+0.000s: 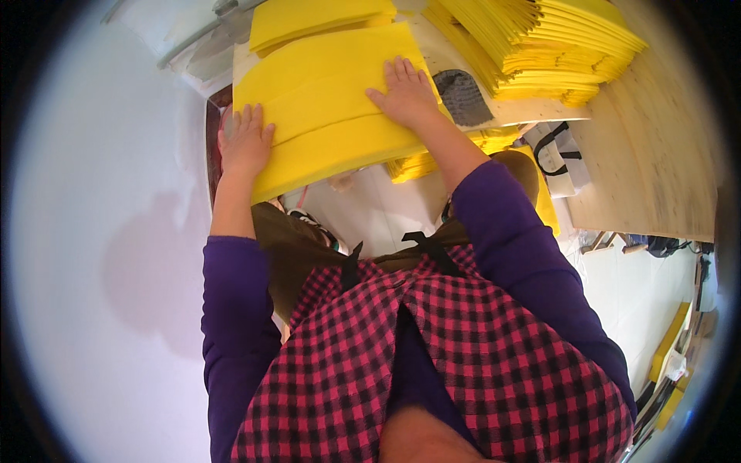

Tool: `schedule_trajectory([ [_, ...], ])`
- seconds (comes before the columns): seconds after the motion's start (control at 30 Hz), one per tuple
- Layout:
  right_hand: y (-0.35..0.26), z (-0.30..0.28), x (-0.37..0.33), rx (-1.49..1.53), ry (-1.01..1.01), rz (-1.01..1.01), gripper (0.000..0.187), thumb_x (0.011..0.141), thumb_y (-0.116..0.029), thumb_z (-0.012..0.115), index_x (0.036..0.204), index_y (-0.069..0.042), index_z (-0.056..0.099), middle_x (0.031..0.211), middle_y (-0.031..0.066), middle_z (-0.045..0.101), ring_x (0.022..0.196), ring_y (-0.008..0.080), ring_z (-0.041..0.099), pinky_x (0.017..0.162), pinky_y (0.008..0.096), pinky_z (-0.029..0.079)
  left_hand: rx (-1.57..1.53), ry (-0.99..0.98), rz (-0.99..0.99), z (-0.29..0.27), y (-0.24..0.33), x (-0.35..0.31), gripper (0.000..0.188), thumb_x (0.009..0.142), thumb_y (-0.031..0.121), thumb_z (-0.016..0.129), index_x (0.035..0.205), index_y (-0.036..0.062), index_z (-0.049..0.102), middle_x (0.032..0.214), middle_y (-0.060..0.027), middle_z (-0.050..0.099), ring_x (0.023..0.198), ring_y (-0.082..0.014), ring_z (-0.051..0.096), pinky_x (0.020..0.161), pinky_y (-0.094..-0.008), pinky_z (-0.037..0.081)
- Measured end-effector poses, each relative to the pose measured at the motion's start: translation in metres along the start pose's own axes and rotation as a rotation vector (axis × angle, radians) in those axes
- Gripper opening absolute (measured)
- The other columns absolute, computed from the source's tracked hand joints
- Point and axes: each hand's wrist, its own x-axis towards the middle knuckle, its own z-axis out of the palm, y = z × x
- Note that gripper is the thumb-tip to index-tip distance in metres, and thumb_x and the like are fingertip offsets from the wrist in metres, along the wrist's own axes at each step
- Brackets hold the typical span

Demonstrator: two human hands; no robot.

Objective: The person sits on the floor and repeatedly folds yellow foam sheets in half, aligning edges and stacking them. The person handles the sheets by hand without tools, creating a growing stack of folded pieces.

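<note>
A large yellow sheet (pixel 332 96), soft like felt or foam, lies over the front of a wooden table, its near edge hanging past the tabletop. A crease or overlapping edge runs across it between my hands. My left hand (pixel 245 143) rests flat at the sheet's left edge, fingers stretched out. On the sheet's right part my right hand (pixel 405 92) presses down with its fingers spread. Just right of that hand a dark grey textured pad (pixel 463 98) lies on the table. Behind the sheet sits another folded yellow piece (pixel 320 21).
A tall stack of folded yellow sheets (pixel 552 46) stands at the table's back right. More yellow material (pixel 417 166) is under the table. A wooden panel (pixel 648 170) rises on the right, and a white wall (pixel 108 231) stands close on the left. A white bag with black handles (pixel 552 158) is beneath.
</note>
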Motion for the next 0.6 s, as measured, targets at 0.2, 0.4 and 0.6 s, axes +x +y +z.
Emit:
schedule_trajectory([
  [0.2,0.003,0.006,0.001,0.187,0.143,-0.041,0.083,0.083,-0.051,0.053,0.139,0.007,0.032,0.147,0.0242,0.030,0.139,0.0338,0.024,0.113,0.0453,0.017,0.150,0.171,0.178,-0.016,0.022,0.002,0.055,0.093,0.026,0.046,0.146,0.0162,0.030,0.153,-0.0082,0.027,0.142,-0.0284,0.022,0.113,-0.0521,0.016],
  [0.4,-0.003,0.003,-0.008,0.273,0.014,-0.032,0.082,0.087,-0.051,0.046,0.144,0.003,0.025,0.152,0.0213,0.019,0.143,0.0309,0.012,0.116,0.0426,0.007,-0.287,0.057,0.488,-0.015,0.086,0.010,0.050,0.096,0.018,0.042,0.145,0.0133,0.032,0.153,-0.0115,0.026,0.142,-0.0313,0.020,0.113,-0.0520,0.015],
  [0.6,-0.009,0.001,-0.013,0.276,0.004,-0.030,0.081,0.088,-0.053,0.044,0.145,0.002,0.024,0.154,0.0196,0.017,0.144,0.0300,0.007,0.116,0.0426,0.003,-0.182,0.011,0.561,-0.006,0.091,0.006,0.050,0.099,0.025,0.038,0.146,0.0125,0.030,0.153,-0.0121,0.025,0.142,-0.0321,0.020,0.111,-0.0541,0.014],
])
